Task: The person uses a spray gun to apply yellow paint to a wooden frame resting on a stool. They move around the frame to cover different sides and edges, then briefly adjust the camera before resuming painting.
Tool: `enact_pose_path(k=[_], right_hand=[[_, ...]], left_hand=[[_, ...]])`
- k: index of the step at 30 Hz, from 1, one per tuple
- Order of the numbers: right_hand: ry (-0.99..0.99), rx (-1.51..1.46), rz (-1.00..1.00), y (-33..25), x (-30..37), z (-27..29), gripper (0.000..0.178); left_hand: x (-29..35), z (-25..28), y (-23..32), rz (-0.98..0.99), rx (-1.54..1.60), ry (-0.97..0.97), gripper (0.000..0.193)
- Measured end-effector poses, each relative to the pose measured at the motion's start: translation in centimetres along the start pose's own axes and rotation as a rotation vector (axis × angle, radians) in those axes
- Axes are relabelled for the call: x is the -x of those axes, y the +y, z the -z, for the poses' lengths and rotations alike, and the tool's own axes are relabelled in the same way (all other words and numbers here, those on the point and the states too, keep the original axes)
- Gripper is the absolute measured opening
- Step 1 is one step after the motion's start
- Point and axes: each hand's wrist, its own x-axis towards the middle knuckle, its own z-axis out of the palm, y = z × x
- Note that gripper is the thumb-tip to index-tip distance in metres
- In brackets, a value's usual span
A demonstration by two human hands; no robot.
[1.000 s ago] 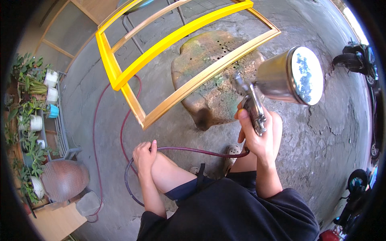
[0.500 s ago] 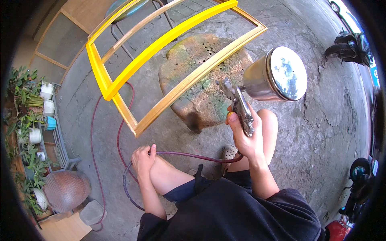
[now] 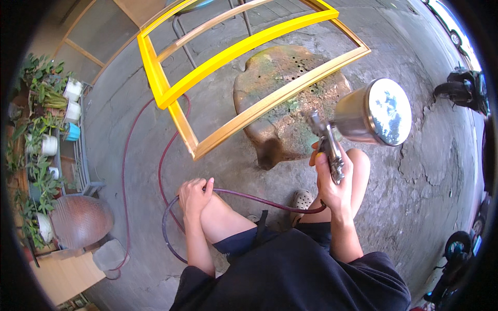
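Note:
My right hand (image 3: 334, 179) is wrapped round the metal handle of a paint spray gun (image 3: 329, 147), whose big shiny silver cup (image 3: 376, 111) sticks out to the right. From the handle's lower end a dark red air hose (image 3: 254, 199) runs left to my left hand (image 3: 196, 196). That hand rests on my left knee, closed over the hose with the thumb up. Ahead of both hands is a wooden frame (image 3: 249, 42), bright yellow on its middle bar and left side, bare wood along the near bar. The gun's nozzle points toward it without touching.
A worn, paint-stained round stool (image 3: 290, 103) with holes in its top stands beneath the frame. The hose loops over the cracked concrete floor (image 3: 410, 207). Potted plants (image 3: 44, 140) fill a rack at left, near a brown rounded pot (image 3: 83, 220). Motorbikes (image 3: 461, 90) stand at right.
The whole view has shifted, so the frame and stool appear further right. The spray gun sits slightly nearer to me relative to the frame. Both hands keep their hold.

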Motion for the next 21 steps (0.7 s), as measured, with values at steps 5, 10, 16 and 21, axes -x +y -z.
enact_pose_path(k=[5,10,16,21], right_hand=[[-0.123,0.129,0.142,-0.4,0.5,-0.3,0.022],[-0.066,0.048,0.052,-0.6,0.8,-1.0,0.027],[-0.088,0.004,0.134,-0.8,1.3,-1.2,0.030],[-0.196,0.052,0.204,-1.0,1.8,-1.1,0.033]], left_hand=[[0.2,-0.4,-0.7,0.000,0.064,0.033,0.039],[0.3,-0.4,-0.8,-0.010,0.050,0.061,0.040],[0.3,-0.2,-1.1,-0.025,0.087,0.059,0.040],[0.2,0.1,-1.1,-0.028,0.113,0.085,0.040]])
